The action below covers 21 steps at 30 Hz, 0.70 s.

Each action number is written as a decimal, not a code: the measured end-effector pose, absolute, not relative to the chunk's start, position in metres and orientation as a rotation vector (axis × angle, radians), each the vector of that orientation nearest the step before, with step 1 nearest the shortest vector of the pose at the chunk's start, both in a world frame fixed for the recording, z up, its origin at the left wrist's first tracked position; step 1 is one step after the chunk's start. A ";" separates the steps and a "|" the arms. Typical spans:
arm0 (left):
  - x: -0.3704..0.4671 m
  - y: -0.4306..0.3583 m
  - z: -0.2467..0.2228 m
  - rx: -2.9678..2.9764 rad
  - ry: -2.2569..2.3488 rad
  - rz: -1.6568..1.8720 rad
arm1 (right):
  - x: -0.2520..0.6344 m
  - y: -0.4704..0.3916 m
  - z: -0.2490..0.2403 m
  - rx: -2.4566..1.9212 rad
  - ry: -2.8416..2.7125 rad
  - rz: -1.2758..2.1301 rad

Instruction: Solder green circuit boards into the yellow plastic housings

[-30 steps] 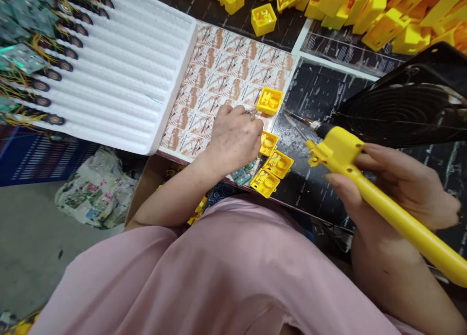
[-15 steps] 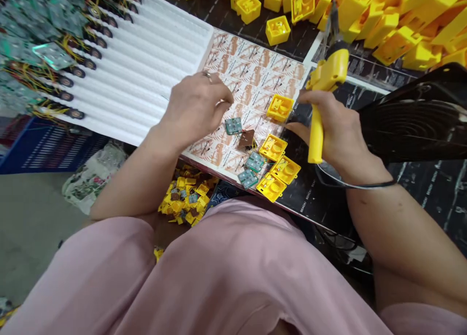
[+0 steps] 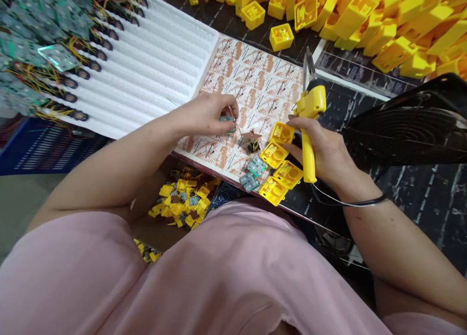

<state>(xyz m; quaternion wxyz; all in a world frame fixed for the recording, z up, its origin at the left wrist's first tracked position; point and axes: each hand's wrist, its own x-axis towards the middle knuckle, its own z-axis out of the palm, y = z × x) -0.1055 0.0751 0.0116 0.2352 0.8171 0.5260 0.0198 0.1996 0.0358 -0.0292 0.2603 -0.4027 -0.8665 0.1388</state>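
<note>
My left hand (image 3: 209, 114) is closed in a pinch on a small green circuit board (image 3: 227, 119), above the patterned paper sheet. A brown circuit board (image 3: 251, 135) with thin wires lies just right of it. My right hand (image 3: 326, 148) grips a yellow soldering gun (image 3: 308, 152), its metal tip pointing up and away. The thumb and a finger of this hand reach to a yellow open case (image 3: 282, 132). Three more such cases, including a yellow case (image 3: 274, 154), sit close below, beside two green circuit boards (image 3: 257, 166).
A ribbed white foam sheet (image 3: 175, 48) bears a pile of wired boards (image 3: 44, 43) at the left. Yellow cases (image 3: 361, 14) are heaped at the back right. A black fan (image 3: 404, 126) stands at right. Below the table edge is a box of yellow parts (image 3: 182, 199).
My left hand has come down and taken hold of the green circuit board. My right hand, with the soldering gun, has moved the upper yellow case nearer to the others. The brown board has tilted.
</note>
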 end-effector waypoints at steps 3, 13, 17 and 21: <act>-0.107 0.077 0.005 2.057 1.302 0.197 | 0.202 0.026 -0.028 -1.087 -2.351 0.388; -0.107 0.079 0.011 2.129 1.265 -0.011 | 0.205 0.021 -0.028 -1.044 -2.316 0.331; -0.110 0.068 0.018 2.521 1.224 -0.240 | 0.207 0.019 -0.027 -1.081 -2.314 0.307; -0.105 0.055 0.015 2.665 1.095 -0.234 | 0.205 0.020 -0.026 -1.082 -2.320 0.310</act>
